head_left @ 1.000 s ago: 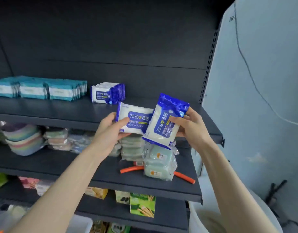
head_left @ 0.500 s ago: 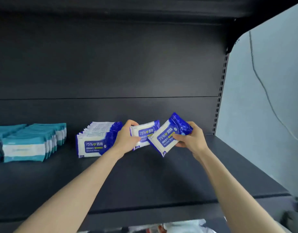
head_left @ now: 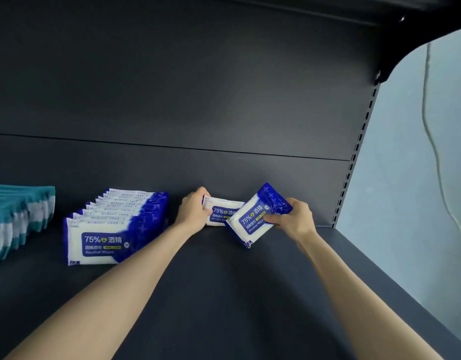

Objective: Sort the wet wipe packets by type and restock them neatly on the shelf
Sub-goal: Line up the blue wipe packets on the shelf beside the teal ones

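Partway through restocking.
Gripping packet [head_left: 222, 213] in left hand [head_left: 194, 209], second packet [head_left: 254, 219] in right hand [head_left: 295, 221]; yet to stand both beside shelved blue row [head_left: 112, 229] and teal row [head_left: 19, 216].

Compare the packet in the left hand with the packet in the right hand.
The left-hand packet lies level; the right-hand packet is tilted, blue end up. The right-hand packet overlaps the left-hand packet, hiding its right end. The left hand grips the left-hand packet at its white end; the right hand grips the right-hand packet near its blue end. Both carry the same blue-and-white 75% alcohol wipes print.
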`<action>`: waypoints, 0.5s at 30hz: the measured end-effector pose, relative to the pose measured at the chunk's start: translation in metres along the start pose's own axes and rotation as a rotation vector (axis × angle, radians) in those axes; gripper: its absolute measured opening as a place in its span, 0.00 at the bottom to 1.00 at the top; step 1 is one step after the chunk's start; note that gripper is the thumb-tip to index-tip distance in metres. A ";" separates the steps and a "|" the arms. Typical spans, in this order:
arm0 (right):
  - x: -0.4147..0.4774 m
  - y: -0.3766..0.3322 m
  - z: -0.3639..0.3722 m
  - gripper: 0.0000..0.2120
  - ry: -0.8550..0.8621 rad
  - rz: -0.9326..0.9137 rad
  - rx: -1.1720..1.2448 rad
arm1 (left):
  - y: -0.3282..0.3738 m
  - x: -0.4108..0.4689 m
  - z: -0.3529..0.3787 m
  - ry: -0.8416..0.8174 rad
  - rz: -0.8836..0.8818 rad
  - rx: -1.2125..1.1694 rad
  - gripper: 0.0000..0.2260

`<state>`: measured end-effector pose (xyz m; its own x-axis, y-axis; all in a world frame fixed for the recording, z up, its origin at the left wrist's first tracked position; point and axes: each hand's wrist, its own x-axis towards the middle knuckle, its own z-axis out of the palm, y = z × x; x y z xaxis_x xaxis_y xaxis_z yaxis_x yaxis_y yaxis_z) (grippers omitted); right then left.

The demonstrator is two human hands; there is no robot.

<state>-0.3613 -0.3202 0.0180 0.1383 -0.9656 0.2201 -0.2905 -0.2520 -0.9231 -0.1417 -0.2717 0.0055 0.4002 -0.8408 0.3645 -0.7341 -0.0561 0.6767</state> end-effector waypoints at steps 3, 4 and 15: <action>0.008 0.003 0.000 0.15 -0.033 -0.019 0.025 | -0.002 -0.001 0.007 0.072 0.021 0.004 0.12; 0.009 0.004 0.001 0.15 -0.039 -0.024 0.060 | -0.003 -0.002 0.010 0.091 0.039 0.012 0.12; 0.016 0.006 0.042 0.13 -0.157 0.030 0.160 | -0.003 -0.010 -0.003 -0.043 0.056 -0.045 0.30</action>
<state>-0.3215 -0.3346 0.0027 0.2815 -0.9475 0.1517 -0.1443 -0.1981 -0.9695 -0.1417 -0.2618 0.0016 0.3346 -0.8645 0.3750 -0.7287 0.0150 0.6847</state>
